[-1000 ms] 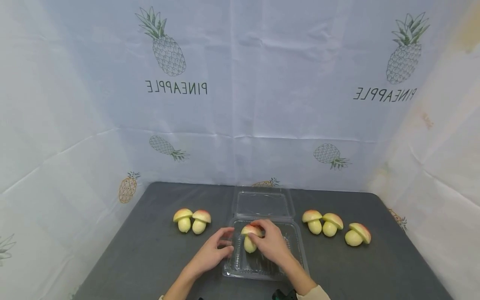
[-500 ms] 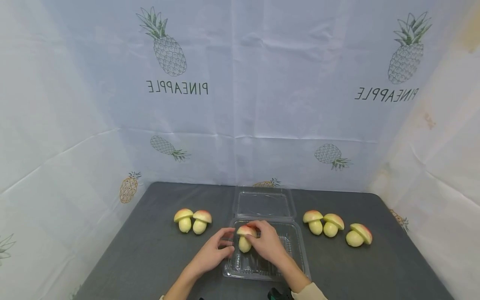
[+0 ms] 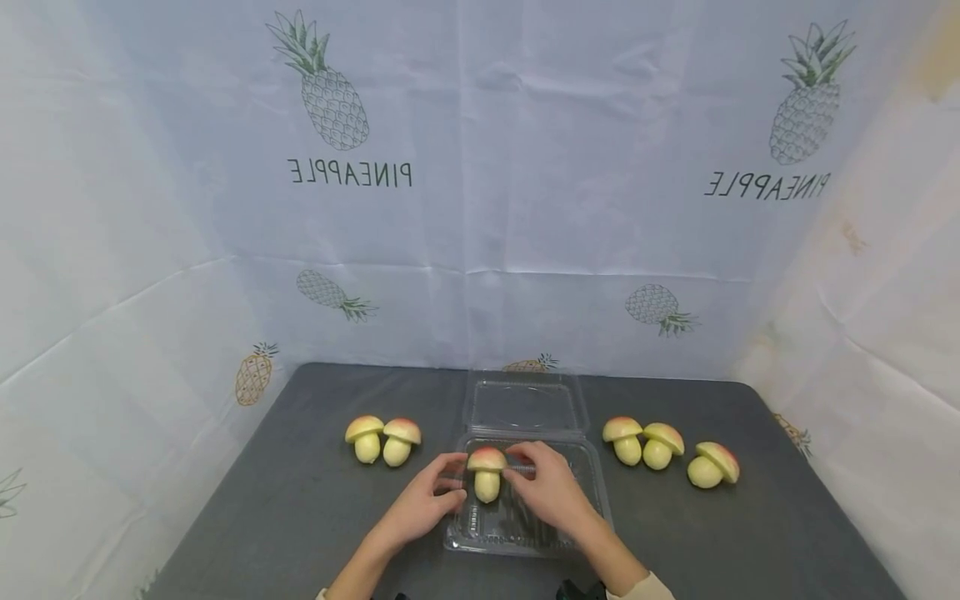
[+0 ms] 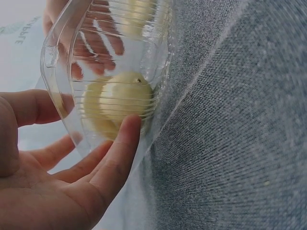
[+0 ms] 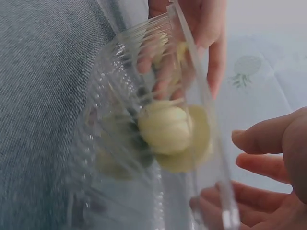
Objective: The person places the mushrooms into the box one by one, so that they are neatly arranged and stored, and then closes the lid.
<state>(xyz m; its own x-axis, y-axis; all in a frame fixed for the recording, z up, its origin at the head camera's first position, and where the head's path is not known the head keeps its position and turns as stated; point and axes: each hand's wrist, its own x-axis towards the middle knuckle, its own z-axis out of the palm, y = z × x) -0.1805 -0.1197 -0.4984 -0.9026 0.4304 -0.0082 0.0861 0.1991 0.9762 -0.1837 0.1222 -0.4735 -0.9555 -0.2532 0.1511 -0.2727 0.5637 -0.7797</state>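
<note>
A clear plastic clamshell container [image 3: 517,546] lies with its lid tipped back. In its left part sits a mushroom-shaped piece [image 3: 487,490], yellow-stemmed with a red-tinged cap pointing away from me. My left hand [image 3: 422,506] stays at the container's left side, fingers spread; the left wrist view shows fingertips [image 4: 129,125] against the ribbed wall. My right hand [image 3: 553,493] is just right of the mushroom piece, thumb and fingers parted with nothing between them. In the right wrist view, the stem end [image 5: 165,127] shows through the plastic, apart from the right fingers.
Two similar mushroom pieces [image 3: 397,450] lie left of the container on the dark table [image 3: 300,517]. Three more stand to the right, the outermost mushroom piece [image 3: 707,473] tilted. The transparent lid [image 3: 525,407] reaches back toward the pineapple-print cloth [image 3: 570,208].
My right hand has shifted the mushroom piece leftward inside the container, let go of it and drawn slightly right. The piece has turned more upright. The left hand has barely moved.
</note>
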